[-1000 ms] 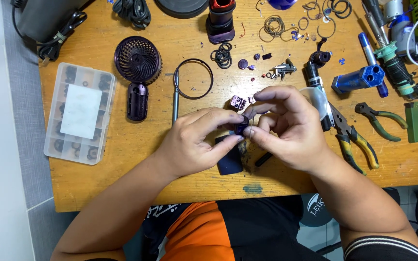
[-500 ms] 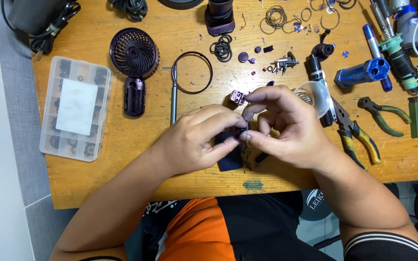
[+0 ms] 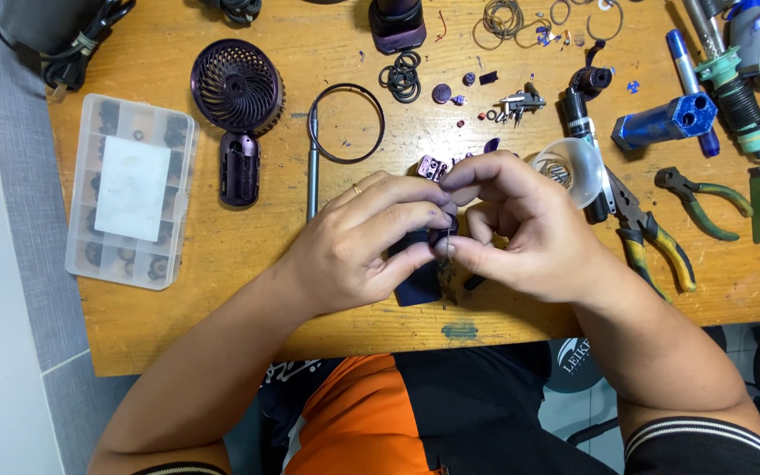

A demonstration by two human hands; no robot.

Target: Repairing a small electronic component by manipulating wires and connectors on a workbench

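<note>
Left hand (image 3: 358,251) and right hand (image 3: 521,233) meet fingertip to fingertip above the near middle of the wooden bench (image 3: 222,290). Both are curled closed, pinching a small dark purple part (image 3: 444,230) between them; its shape is mostly hidden by the fingers. A dark flat piece (image 3: 417,280) lies on the bench just under the hands. Purple fan grille (image 3: 237,85) far left, compartment box (image 3: 131,190) at left edge. Pliers (image 3: 653,237) right of the right hand.

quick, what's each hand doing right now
Left hand: closed, fingers pinching a small dark part.
Right hand: closed, pinching the same small dark part from the other side.
</note>
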